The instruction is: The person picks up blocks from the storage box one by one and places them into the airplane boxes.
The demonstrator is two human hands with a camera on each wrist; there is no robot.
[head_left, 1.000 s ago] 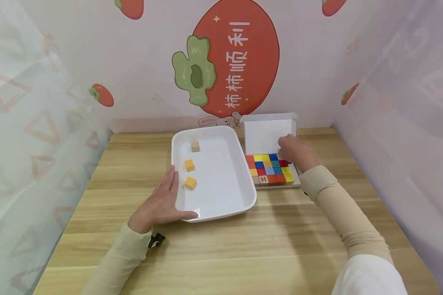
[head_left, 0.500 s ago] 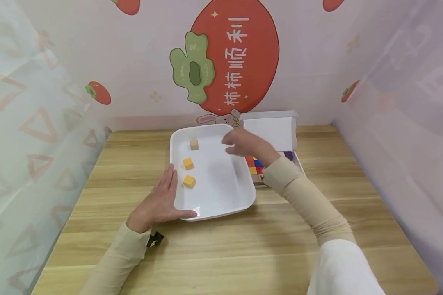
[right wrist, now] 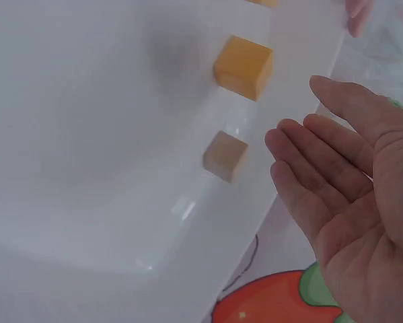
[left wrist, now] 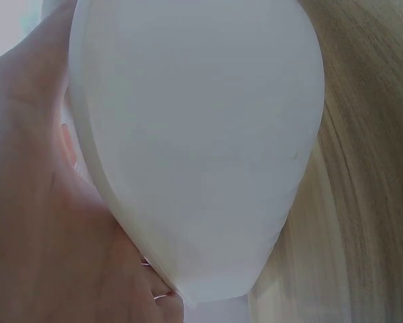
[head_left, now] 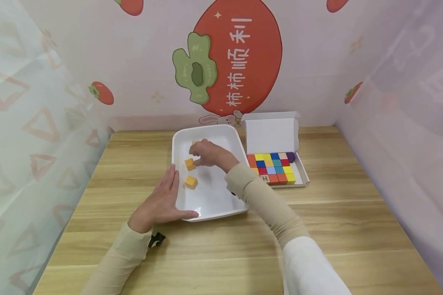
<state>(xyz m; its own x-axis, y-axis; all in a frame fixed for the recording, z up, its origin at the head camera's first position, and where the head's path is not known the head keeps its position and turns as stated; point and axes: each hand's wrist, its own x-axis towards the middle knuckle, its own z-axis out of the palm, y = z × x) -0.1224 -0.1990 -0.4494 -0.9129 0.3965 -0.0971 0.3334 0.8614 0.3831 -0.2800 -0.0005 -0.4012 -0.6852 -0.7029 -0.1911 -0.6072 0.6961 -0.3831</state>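
Along the corner of the white tray [head_left: 218, 200] lies my left hand [head_left: 160, 203], fingers straight on its left rim and thumb on the front edge. In the left wrist view, the tray's outer wall [left wrist: 194, 134] fills the middle. My right hand [head_left: 210, 153] hovers over the tray's left part, and the right wrist view shows its fingers slightly bent with nothing between them. Below it are a plain wooden cube [right wrist: 225, 156], mostly hidden in the head view, and an orange cube [right wrist: 243, 67]. A second orange cube [head_left: 190, 182] sits nearer the front.
Right of the tray stands a white box [head_left: 302, 174], its lid [head_left: 271, 136] raised against the wall. Colored cubes [head_left: 277, 169] fill most of it, with a dark purple piece [head_left: 291, 157] at its back right corner. A patterned wall sheet surrounds the wooden table [head_left: 221, 254].
My right hand has travelled left from the box to above the cubes in the tray, uncovering the box and its purple piece. My left hand has stayed on the tray.
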